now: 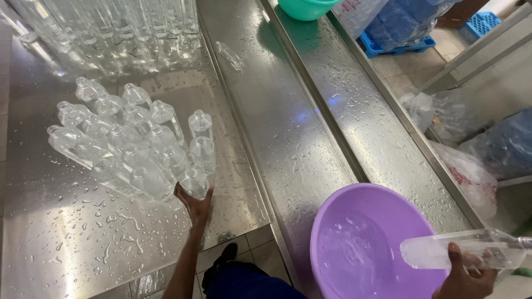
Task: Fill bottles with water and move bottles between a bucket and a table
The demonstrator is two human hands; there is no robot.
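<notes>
My left hand (195, 207) reaches onto the wet steel table (66, 238) and touches the nearest bottle (195, 182) of a cluster of clear empty bottles (127, 138) standing upright. My right hand (463, 277) grips a clear plastic bottle (465, 250) held sideways, its mouth over a purple basin (360, 243) that holds water. The basin sits at the near end of a wet steel trough (288, 138).
A row of more clear bottles (111, 27) stands at the table's back. One bottle (230, 55) lies in the trough. A green basin (306, 8) sits at the far end. Plastic bags (471, 177) and blue crates (388, 44) lie on the floor to the right.
</notes>
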